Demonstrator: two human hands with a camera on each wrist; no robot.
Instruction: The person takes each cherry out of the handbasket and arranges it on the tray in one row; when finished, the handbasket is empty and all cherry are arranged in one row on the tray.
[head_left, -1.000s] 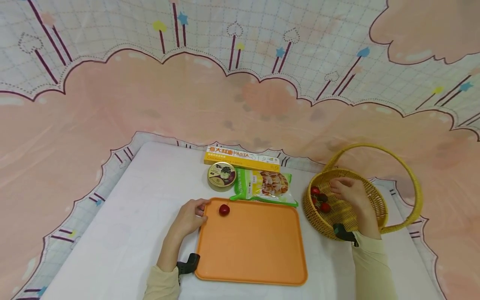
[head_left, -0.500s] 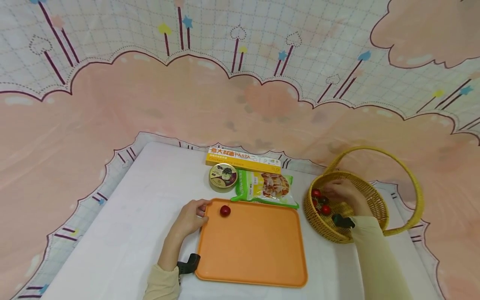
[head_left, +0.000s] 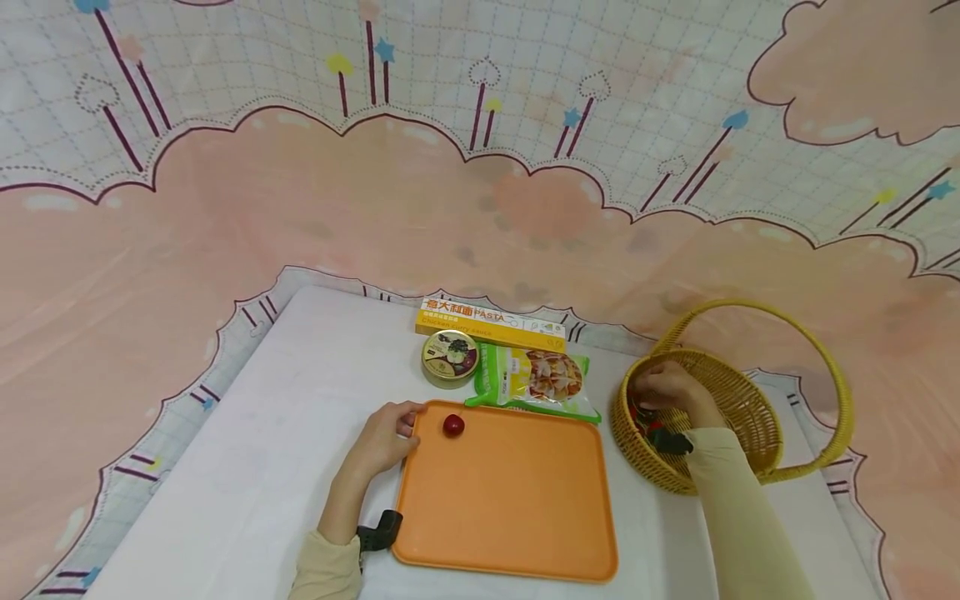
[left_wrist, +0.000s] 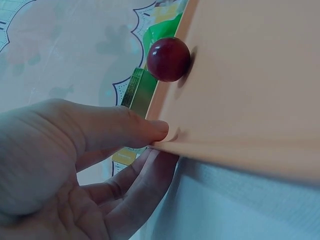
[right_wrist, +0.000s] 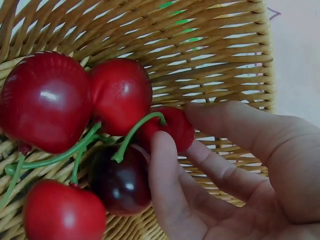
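Note:
My left hand pinches the far-left corner of an orange tray, thumb on top and fingers beneath, as the left wrist view shows. One dark red cherry lies on the tray close to that hand. Over on the right, my right hand reaches inside a yellow wicker basket. Its thumb and fingers pinch a small red cherry with a green stem. Beside that cherry lie a blackish cherry and several larger red cherries, also stemmed.
Behind the tray stand a yellow and white pasta box, a round gold tin and a green food packet. The basket's tall handle arches up on the right. A patterned cloth hangs behind the white table.
My right hand has moved left and lower into the basket, now covering most of the cherries in the head view. The left hand keeps its grip on the tray corner.

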